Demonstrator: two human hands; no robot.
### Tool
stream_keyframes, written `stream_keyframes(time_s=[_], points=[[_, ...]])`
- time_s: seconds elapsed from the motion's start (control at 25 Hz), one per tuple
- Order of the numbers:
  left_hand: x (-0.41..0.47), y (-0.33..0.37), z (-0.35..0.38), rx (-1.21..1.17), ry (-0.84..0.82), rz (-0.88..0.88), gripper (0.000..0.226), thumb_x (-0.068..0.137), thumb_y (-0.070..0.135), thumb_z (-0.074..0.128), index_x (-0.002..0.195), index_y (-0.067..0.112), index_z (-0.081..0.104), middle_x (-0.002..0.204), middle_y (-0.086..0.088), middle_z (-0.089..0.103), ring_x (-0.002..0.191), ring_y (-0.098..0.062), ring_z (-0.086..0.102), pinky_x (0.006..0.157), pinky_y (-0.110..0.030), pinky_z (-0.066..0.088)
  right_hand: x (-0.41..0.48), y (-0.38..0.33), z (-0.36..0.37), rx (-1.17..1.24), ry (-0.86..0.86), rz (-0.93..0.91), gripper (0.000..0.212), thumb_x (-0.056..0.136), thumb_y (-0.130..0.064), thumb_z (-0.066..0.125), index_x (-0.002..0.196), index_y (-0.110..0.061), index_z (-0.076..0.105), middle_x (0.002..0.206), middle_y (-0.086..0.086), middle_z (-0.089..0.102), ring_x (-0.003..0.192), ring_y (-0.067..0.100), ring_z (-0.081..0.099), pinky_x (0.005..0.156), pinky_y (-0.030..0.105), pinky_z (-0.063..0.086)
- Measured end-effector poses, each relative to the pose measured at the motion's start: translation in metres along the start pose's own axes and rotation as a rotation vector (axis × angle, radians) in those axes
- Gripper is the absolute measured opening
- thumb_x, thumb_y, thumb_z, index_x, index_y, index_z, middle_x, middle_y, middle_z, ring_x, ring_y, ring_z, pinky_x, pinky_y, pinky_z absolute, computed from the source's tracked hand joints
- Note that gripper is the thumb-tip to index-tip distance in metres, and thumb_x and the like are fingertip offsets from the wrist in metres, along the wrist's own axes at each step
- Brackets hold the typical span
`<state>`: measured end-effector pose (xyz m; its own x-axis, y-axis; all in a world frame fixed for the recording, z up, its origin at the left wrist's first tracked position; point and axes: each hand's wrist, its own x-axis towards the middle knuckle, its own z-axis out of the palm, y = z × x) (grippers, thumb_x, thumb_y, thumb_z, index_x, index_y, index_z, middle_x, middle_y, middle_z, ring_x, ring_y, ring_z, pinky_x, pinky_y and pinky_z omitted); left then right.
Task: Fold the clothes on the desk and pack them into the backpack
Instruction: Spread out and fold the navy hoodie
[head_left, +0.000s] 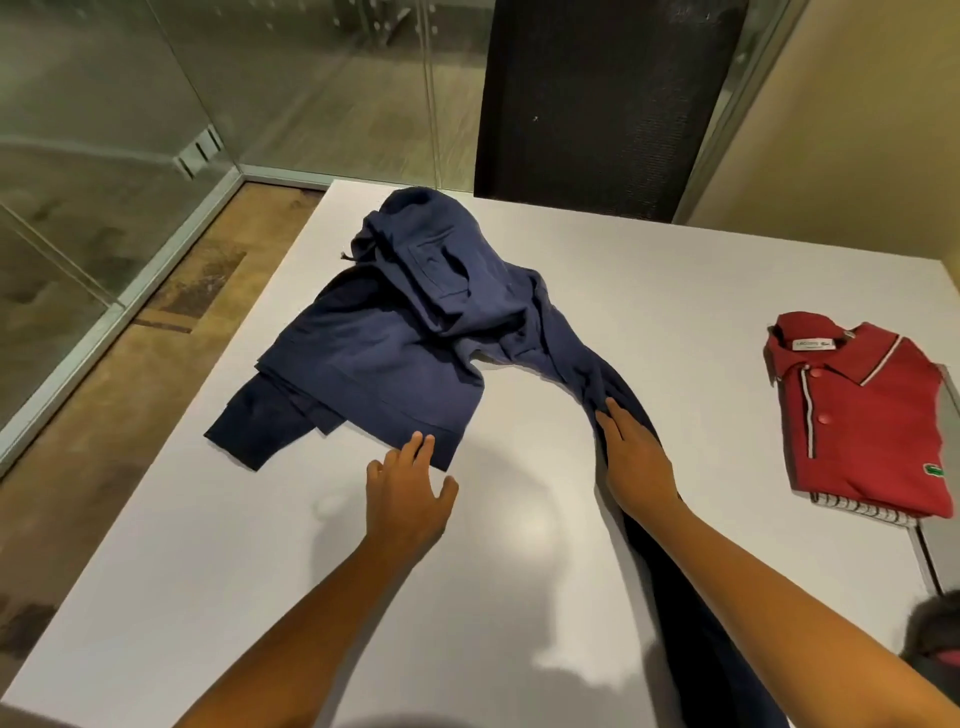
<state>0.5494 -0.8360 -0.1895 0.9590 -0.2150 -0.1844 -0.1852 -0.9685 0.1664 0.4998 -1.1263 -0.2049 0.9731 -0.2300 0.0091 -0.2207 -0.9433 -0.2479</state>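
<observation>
Navy trousers (415, 332): where do they lie, and how are your hands set?

— They lie crumpled on the white bench (234, 571), waist end heaped at the far side. One leg, doubled over itself, points toward your left hand (405, 499). The other runs toward you, beside and under your right forearm, and out of view at the near side. Your left hand is spread, fingers straight and apart, its fingertips just touching the hem. Your right hand (636, 457) lies flat on the long leg, fingers straight and together, gripping nothing.

What does the step in hand ask of you?

— Judged from the heap, flattening comes before folding. Pin the long leg with the right palm, take the hem with the left, and draw the doubled leg out straight. Smooth from the waist outward, then lay leg on leg, seams matched.

What lies around, and what stands in the way?

— A red polo shirt (862, 415), folded, rests on a striped garment (857, 506) at your right, well apart from the trousers. A black chair (597, 104) stands behind the bench, and a glass wall (104, 104) closes the left. A dark shape (935, 634) at the lower right corner cannot be identified, and no backpack shows plainly. The long leg, if it hangs off the near edge, may drag the cloth toward you.
</observation>
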Motion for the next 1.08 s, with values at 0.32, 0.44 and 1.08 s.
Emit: stream_keyframes(time_s=[0.32,0.44,1.08], points=[[-0.101,-0.012,0.025,-0.121,0.011,0.133,0.06,0.083,0.051,0.054,0.135,0.022,0.054,0.138,0.002,0.056,0.116,-0.02,0.059,0.099,-0.042,0.042,-0.097,0.012,0.003,0.017,0.22,0.119,0.045,0.057,0.02,0.078,0.1,0.009,0.069,0.1,0.025,0.07,0.086,0.039,0.07,0.073,0.045,0.057],[-0.125,-0.027,0.031,-0.171,0.123,0.181,0.047,0.079,0.045,0.059,0.116,0.018,0.069,0.118,0.0,0.069,0.101,-0.021,0.067,0.089,-0.044,0.048,-0.134,0.015,0.0,-0.03,0.241,0.178,0.034,0.058,0.018,0.078,0.087,0.004,0.068,0.075,0.017,0.067,0.062,0.033,0.063,0.054,0.038,0.052],[-0.098,-0.053,0.019,-0.054,0.001,-0.022,0.041,0.103,0.029,0.036,0.144,0.032,0.038,0.159,0.005,0.024,0.147,-0.024,0.02,0.115,-0.056,0.011,-0.138,0.0,-0.004,-0.039,-0.021,0.013,0.072,0.075,0.001,0.072,0.142,-0.014,0.049,0.147,0.016,0.044,0.116,0.043,0.055,0.071,0.046,0.057]])
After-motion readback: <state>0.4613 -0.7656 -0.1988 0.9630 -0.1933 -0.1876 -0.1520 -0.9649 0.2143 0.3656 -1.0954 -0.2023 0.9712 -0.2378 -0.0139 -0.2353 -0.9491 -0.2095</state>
